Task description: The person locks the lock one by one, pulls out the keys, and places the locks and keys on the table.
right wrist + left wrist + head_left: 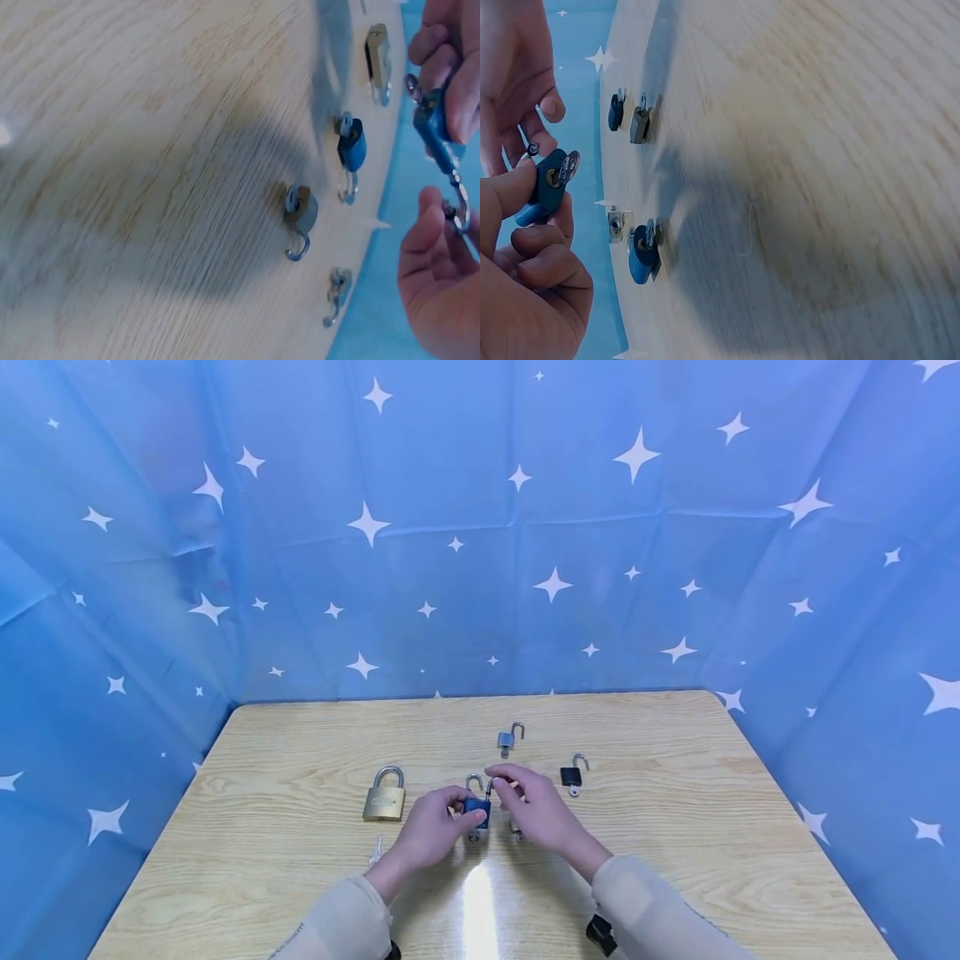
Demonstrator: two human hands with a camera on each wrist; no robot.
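In the head view my left hand (431, 828) grips a dark blue padlock (474, 810) above the table, thumb across its front. Its shackle (491, 787) is swung open, and a key sticks out of its bottom, plainest in the left wrist view. The curled fingers and thumb of my right hand (542, 810) close around the shackle's end. On the table behind my hands lies another blue padlock (352, 150) with its shackle open and a key in it. A small brass padlock (301, 214), open and keyed, sits below my right hand.
A large brass padlock (384, 802) with its shackle closed stands left, with keys (376, 852) nearer me. Farther back is a small silvery padlock (506, 741); right of my hands is a black padlock (572, 776), both open. A blue starred curtain (480, 610) borders the table (675, 860).
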